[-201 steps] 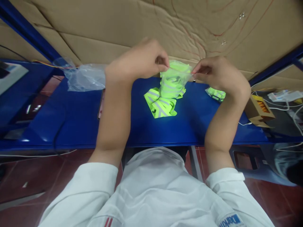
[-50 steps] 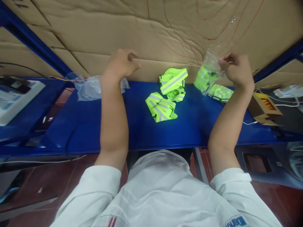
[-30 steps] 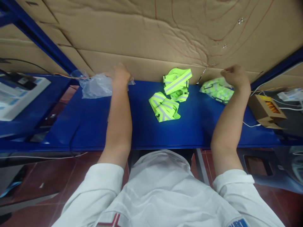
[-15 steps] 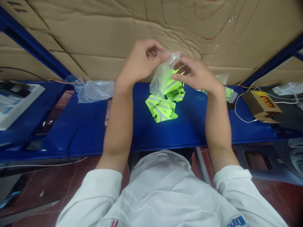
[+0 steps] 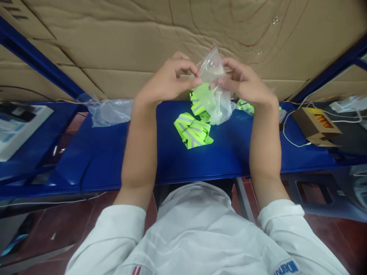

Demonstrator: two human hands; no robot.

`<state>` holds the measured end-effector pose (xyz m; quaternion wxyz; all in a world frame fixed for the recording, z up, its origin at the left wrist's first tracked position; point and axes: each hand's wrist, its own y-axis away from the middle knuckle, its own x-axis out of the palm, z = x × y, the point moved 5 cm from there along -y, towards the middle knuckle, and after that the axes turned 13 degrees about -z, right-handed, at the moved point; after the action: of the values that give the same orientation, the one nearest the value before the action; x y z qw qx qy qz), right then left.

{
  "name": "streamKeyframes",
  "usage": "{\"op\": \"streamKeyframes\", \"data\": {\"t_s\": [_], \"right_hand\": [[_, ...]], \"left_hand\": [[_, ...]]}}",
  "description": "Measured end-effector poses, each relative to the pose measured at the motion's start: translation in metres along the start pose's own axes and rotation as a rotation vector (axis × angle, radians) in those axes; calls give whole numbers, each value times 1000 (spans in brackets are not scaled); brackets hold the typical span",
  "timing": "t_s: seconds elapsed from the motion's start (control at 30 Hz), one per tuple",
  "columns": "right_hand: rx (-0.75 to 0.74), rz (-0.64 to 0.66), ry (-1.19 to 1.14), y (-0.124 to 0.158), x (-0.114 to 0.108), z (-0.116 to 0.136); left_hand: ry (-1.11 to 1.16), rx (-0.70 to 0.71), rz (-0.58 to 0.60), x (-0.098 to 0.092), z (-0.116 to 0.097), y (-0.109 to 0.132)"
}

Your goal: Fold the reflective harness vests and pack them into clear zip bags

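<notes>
A clear zip bag point(image 5: 215, 70) with a red strip along its top edge hangs between my hands. My left hand point(image 5: 180, 74) pinches the bag by a corner near that strip. On the other side, the fingers of my right hand point(image 5: 239, 80) are closed on the bag's side. Below lies a folded neon-yellow strap with grey reflective stripes point(image 5: 193, 131) on the blue table point(image 5: 183, 164). A second bundle of the same reflective strap point(image 5: 199, 107) sits just behind it, partly covered by the bag.
Another clear plastic bag point(image 5: 110, 112) lies left of my left forearm. Bagged neon-yellow material point(image 5: 245, 107) is behind my right wrist. An opened cardboard box point(image 5: 317, 126) and white cables stand at the right. Brown cardboard point(image 5: 120, 49) lines the back.
The bag has swung to the right and been tilted, its red-strip edge now slanting upward. My right hand has gone from loose fingers beside the bag to gripping it.
</notes>
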<state>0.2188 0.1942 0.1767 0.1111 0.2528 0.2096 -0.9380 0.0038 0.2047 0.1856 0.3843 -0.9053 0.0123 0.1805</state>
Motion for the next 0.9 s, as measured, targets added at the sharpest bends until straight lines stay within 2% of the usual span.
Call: {"op": "streamKeyframes", "data": {"t_s": [0.07, 0.2, 0.27, 0.4, 0.53, 0.57, 0.7, 0.73, 0.8, 0.83, 0.87, 0.9], "right_hand": [[-17, 27, -29, 2, -5, -3], [-28, 249, 59, 6, -1, -11], [31, 286, 121, 4, -1, -17], [59, 162, 150, -4, -3, -23], [82, 149, 201, -9, 3, -38], [96, 143, 245, -11, 4, -45], [154, -3, 466, -20, -3, -73], [167, -37, 498, -22, -4, -79], [198, -60, 530, -24, -3, -89], [213, -53, 536, -25, -1, -93], [222, -34, 529, -25, 2, -97], [224, -6, 513, -25, 5, -99]], "left_hand": [[71, -21, 9, -2, 7, -1], [107, -139, -140, -4, 19, -4], [83, -150, -184, -8, 21, -4], [6, -181, -262, -25, 38, -7], [-267, -96, -516, -58, 65, -10], [-335, -111, -547, -65, 73, -9], [-589, -375, -633, -91, 102, 5], [-643, -417, -681, -98, 105, 11], [-725, -413, -754, -106, 105, 17], [-743, -392, -756, -105, 104, 17], [-711, -365, -710, -100, 104, 15], [-633, -342, -616, -90, 105, 11]]}}
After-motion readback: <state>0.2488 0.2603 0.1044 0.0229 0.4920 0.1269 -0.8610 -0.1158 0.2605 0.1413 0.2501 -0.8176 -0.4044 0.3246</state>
